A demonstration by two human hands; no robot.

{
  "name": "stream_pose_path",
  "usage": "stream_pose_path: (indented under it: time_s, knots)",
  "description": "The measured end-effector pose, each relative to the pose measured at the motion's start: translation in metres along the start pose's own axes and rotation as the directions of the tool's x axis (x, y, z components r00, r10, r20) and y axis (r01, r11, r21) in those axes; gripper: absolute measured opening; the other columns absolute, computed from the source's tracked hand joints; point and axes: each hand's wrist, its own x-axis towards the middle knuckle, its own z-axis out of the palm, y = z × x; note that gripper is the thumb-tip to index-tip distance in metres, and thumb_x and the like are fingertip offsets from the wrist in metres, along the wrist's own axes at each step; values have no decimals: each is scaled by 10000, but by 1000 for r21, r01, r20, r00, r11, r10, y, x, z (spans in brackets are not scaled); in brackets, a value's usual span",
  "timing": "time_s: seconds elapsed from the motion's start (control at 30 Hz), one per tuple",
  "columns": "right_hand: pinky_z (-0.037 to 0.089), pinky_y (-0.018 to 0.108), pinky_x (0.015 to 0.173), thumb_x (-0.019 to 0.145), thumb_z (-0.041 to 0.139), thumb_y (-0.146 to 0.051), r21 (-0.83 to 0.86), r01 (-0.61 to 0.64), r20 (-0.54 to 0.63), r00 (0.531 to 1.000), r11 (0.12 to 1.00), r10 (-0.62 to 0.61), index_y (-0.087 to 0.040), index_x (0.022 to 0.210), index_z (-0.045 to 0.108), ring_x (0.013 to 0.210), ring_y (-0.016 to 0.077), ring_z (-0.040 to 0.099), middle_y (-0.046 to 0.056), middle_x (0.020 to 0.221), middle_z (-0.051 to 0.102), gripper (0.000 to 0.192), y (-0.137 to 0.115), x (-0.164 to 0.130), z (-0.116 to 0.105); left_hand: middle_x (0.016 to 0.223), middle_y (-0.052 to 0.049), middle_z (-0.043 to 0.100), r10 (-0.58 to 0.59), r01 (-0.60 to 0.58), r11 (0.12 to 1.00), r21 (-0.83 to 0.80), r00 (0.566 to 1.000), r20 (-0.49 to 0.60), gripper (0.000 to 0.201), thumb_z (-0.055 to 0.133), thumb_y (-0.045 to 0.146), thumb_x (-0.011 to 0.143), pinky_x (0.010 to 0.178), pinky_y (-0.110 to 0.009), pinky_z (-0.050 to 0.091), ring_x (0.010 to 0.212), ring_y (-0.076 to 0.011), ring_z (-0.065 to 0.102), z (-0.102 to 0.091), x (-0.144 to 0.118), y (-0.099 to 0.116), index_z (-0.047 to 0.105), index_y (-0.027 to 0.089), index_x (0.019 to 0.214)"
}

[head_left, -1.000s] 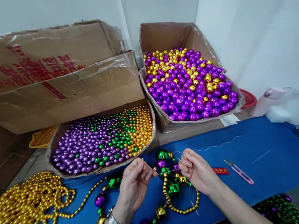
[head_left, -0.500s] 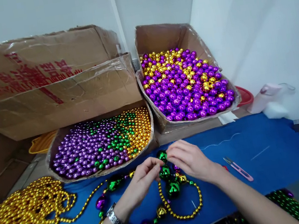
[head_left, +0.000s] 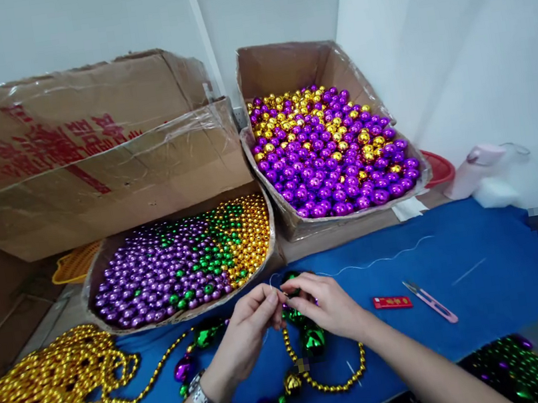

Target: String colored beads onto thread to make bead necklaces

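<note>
Where the two hands meet at lower centre of the frame, a thin thread (head_left: pixel 359 265) is pinched by the left hand (head_left: pixel 248 329) and right hand (head_left: pixel 325 304) above one bead necklace (head_left: pixel 294 366) on the desk (head_left: pixel 489 290); two open bead boxes (head_left: pixel 283 226) are seen behind.

So much bead stock on this bench. Back right there's an open cardboard box (head_left: pixel 289 64) heaped with big purple and gold balls (head_left: pixel 330 152). In front of it to the left, a lower carton (head_left: pixel 189 311) holds smaller beads sorted into purple, green and gold patches, with a big taped box (head_left: pixel 87 168) with red print lying above it. A yellow basket (head_left: pixel 73 264) peeks out beside that. Gold bead strands (head_left: pixel 40 397) pile up at far left on the blue table (head_left: pixel 489 290). Pink snips (head_left: pixel 430 302) and a small red tag (head_left: pixel 392 302) lie near each other, and a pale pink bottle (head_left: pixel 471 171) lies by the wall.
</note>
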Motion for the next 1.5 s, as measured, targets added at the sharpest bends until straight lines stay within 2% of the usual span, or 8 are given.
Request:
stream_pose_path:
  time_s: [0.33, 0.6, 0.93, 1.1, 1.2, 1.3, 1.4, 1.5]
  knots:
    - [470, 208, 539, 912, 477, -260, 325, -206, 81, 978, 923, 190, -195, 1027, 526, 619, 117, 616, -10, 754, 640, 141, 8, -12, 35, 652, -3, 544, 23, -21, 984, 179, 1000, -11, 257, 524, 383, 872, 529, -218, 376, 550, -108, 470, 0, 2, 3, 564, 147, 778]
    - [328, 230, 553, 874, 522, -253, 230, -167, -102, 976, 959, 195, -193, 662, 551, 586, 119, 480, -28, 616, 528, 222, 3, 1, 51, 603, 19, 506, 29, -27, 965, 259, 1000, -5, 272, 529, 389, 865, 493, -206, 366, 513, -104, 465, 4, -2, 2, 546, 153, 732]
    - [338, 259, 680, 786, 681, -288, 355, -178, -82, 972, 918, 220, -222, 707, 679, 720, 150, 488, -2, 715, 574, 102, -5, -11, 5, 684, -15, 573, 136, -100, 928, 358, 988, -77, 231, 505, 359, 881, 569, -233, 408, 601, -138, 519, 0, -1, 6, 577, 159, 791]
    - [413, 247, 644, 840, 611, -357, 681, -219, -47, 939, 698, 340, -217, 798, 624, 789, 152, 558, 15, 862, 627, 147, -4, -15, 6, 692, -12, 549, 317, -172, 811, 559, 932, -173, 188, 587, 304, 833, 613, -234, 356, 657, -148, 480, -3, -5, 7, 598, 178, 693]
    - [470, 275, 693, 864, 524, -437, 864, -167, -60, 903, 476, 426, -241, 832, 530, 989, 179, 574, 17, 1061, 609, 199, 0, -15, 15, 651, -8, 526, 218, -111, 924, 367, 940, -264, 215, 613, 310, 813, 563, -233, 328, 608, -137, 436, -6, -8, 1, 568, 171, 654]
    - [474, 246, 637, 828, 543, -461, 944, -111, -54, 877, 312, 477, -244, 780, 470, 849, 151, 594, -22, 775, 581, 234, 3, -14, 17, 822, -35, 587, 7, -29, 990, -137, 987, -160, 226, 537, 328, 858, 497, -226, 311, 554, -108, 413, -5, -8, -6, 514, 166, 704]
    - [388, 180, 490, 818, 568, -410, 963, -95, -44, 868, 252, 494, -239, 757, 440, 548, 92, 462, -73, 582, 380, 222, 5, -13, 13, 810, -30, 565, -12, 4, 892, -452, 1000, -16, 196, 481, 299, 889, 485, -221, 296, 522, -89, 394, -1, -6, -10, 470, 170, 742]
    - [294, 166, 438, 826, 577, -341, 951, -119, -38, 871, 285, 490, -227, 720, 388, 470, 71, 323, -88, 572, 259, 245, 7, -16, 8, 588, 29, 409, -4, 12, 889, -457, 1000, 19, 213, 482, 261, 896, 473, -211, 246, 489, -81, 319, -2, -5, -15, 441, 167, 709]
